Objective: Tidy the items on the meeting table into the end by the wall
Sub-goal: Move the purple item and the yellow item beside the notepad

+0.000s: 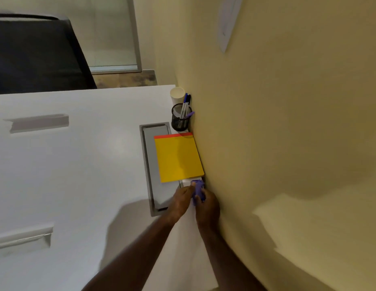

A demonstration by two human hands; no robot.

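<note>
Head view, wall end of table (77, 164):

- Item in hand: purple stapler (198, 191), small, set against the wall (288, 143), just below the yellow pad (178, 158). Partly hidden by fingers; whether it rests on the table or is a little lifted cannot be told
- Left hand (181, 201): fingers curled to the stapler's left side, gripping it
- Right hand (207, 206): fingers wrapped on the stapler's right side, knuckles near the wall
- Already placed in line along the wall: paper cup (177, 94), mesh pen pot (180, 118) with pens, yellow pad lying partly over the grey cable hatch (153, 164)
- Step judged: seating the stapler in the row, likely the last item here
- To do well: square its long side to the wall, nose just beside the pad's lower edge without nudging the pad; lower flat, release both hands together; keep off the hatch lid
- Risk: tight gap by the wall may scrape the right knuckles or skew the stapler
</note>
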